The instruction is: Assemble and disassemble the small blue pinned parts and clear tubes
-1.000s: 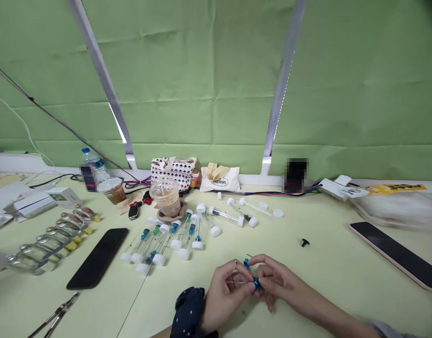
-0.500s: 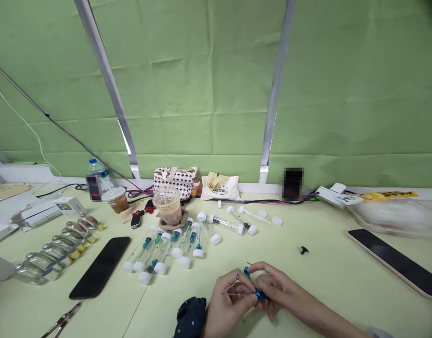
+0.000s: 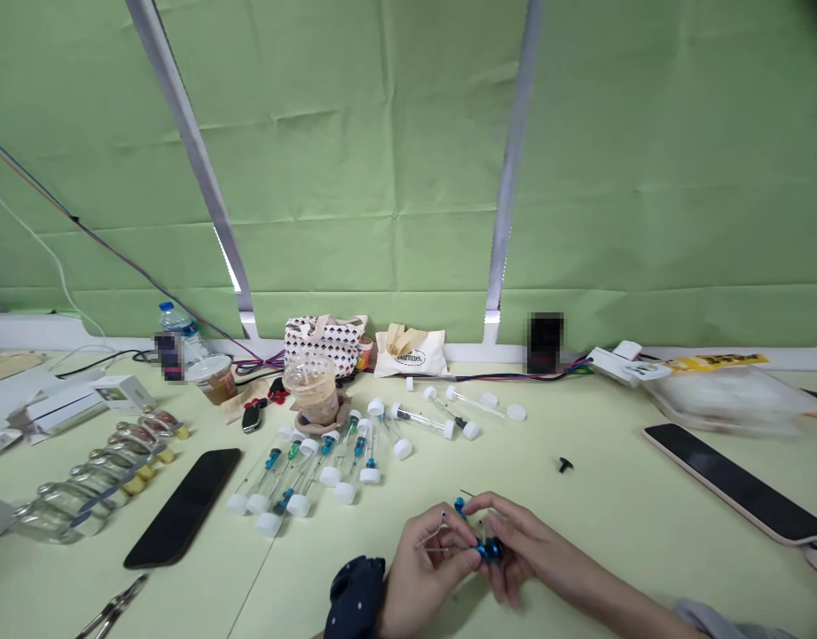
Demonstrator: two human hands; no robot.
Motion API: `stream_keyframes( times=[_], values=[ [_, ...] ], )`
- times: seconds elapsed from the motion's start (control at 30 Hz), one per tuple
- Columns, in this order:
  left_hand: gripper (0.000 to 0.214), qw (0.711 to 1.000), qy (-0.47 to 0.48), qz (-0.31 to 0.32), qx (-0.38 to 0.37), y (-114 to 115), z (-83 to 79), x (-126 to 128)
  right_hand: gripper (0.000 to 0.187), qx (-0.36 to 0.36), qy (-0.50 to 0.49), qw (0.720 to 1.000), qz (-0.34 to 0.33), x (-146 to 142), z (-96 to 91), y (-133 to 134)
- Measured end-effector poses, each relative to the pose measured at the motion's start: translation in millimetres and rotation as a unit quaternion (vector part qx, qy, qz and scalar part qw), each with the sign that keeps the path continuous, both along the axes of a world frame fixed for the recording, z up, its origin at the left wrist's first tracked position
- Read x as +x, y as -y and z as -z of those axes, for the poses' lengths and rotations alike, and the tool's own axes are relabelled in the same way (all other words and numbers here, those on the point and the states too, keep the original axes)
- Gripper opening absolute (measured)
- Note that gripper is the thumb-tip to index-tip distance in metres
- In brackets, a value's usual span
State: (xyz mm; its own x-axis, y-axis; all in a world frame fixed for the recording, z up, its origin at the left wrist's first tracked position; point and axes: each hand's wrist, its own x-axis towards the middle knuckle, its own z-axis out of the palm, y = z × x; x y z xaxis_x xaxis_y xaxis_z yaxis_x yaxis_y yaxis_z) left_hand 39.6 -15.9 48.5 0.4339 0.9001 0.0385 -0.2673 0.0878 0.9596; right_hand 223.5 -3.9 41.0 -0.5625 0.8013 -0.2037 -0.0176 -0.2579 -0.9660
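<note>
Both hands meet low in the middle of the pale green table point(image 3: 621, 524). My left hand point(image 3: 425, 572) and my right hand point(image 3: 514, 546) both pinch a small blue metal tool point(image 3: 486, 550) with thin wire-like needles sticking out of it. A dark dotted scrunchie point(image 3: 355, 596) sits on my left wrist. Just beyond the hands lies a row of clear tubes with white caps point(image 3: 315, 461), several with blue or green parts inside. A small black cap point(image 3: 565, 464) lies alone to the right.
A black phone point(image 3: 184, 504) lies at the left, another phone point(image 3: 734, 482) at the right. Glass vials point(image 3: 95, 475), metal scissors point(image 3: 112, 608), an iced drink cup point(image 3: 311, 390), a water bottle point(image 3: 175, 321), pouches point(image 3: 408, 353) and white boxes point(image 3: 62, 399) ring the table. A green blind covers the back.
The hands stayed together on the blue tool, turning it a little; the blue body now sits lower between the fingers. The camera view shifted slightly.
</note>
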Motion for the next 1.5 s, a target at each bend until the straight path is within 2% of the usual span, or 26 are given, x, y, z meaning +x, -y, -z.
stream_keyframes(
  times=[0.07, 0.2, 0.33, 0.47, 0.63, 0.77, 0.93, 1.1, 1.23, 1.37, 1.5],
  values=[
    [0.028, 1.0, -0.006, 0.0, 0.005, -1.0, 0.5, -0.6, 0.054, 0.019, 0.001, 1.0, 0.007, 1.2, 0.1, -0.1],
    [0.027, 1.0, -0.021, 0.0, 0.013, -2.6, 0.0, -0.9, 0.054, -0.006, 0.014, 1.0, -0.004, 3.2, -3.1, 0.0],
    [0.027, 0.999, -0.03, 0.014, 0.015, -0.7, -4.2, 0.5, 0.056, 0.014, 0.01, 1.0, 0.01, 2.9, -7.2, 0.9],
    [0.024, 0.999, -0.045, 0.023, 0.018, 0.3, -4.2, 1.5, 0.056, -0.022, 0.008, 0.999, -0.026, 3.2, -6.9, 1.7],
    [0.02, 0.998, -0.042, 0.016, 0.037, -2.1, 0.7, 1.2, 0.051, 0.018, -0.003, 1.0, -0.009, 5.1, -5.8, 1.8],
    [0.019, 0.998, -0.049, 0.019, 0.043, -2.0, 1.3, 1.4, 0.054, -0.023, 0.018, 0.999, -0.04, 6.2, -4.1, 1.4],
    [0.018, 0.998, -0.043, 0.013, 0.043, -2.9, 1.2, 1.3, 0.049, 0.031, -0.003, 1.0, 0.0, 8.0, -7.7, 0.8],
    [0.018, 0.997, -0.053, 0.01, 0.046, -2.6, 1.1, 1.2, 0.049, -0.007, 0.016, 0.999, -0.031, 9.3, -9.0, 0.8],
    [0.018, 0.998, -0.044, 0.007, 0.046, -2.3, 0.9, 1.4, 0.048, 0.017, 0.006, 1.0, 0.0, 8.4, -9.2, 0.4],
    [0.018, 0.998, -0.045, 0.012, 0.047, -2.2, -0.5, 2.2, 0.047, 0.005, 0.012, 1.0, -0.015, 8.8, -7.4, 0.2],
    [0.018, 0.998, -0.038, 0.009, 0.045, -2.2, -0.3, 2.7, 0.045, 0.012, 0.003, 1.0, 0.001, 9.9, -8.0, 0.8]
  ],
)
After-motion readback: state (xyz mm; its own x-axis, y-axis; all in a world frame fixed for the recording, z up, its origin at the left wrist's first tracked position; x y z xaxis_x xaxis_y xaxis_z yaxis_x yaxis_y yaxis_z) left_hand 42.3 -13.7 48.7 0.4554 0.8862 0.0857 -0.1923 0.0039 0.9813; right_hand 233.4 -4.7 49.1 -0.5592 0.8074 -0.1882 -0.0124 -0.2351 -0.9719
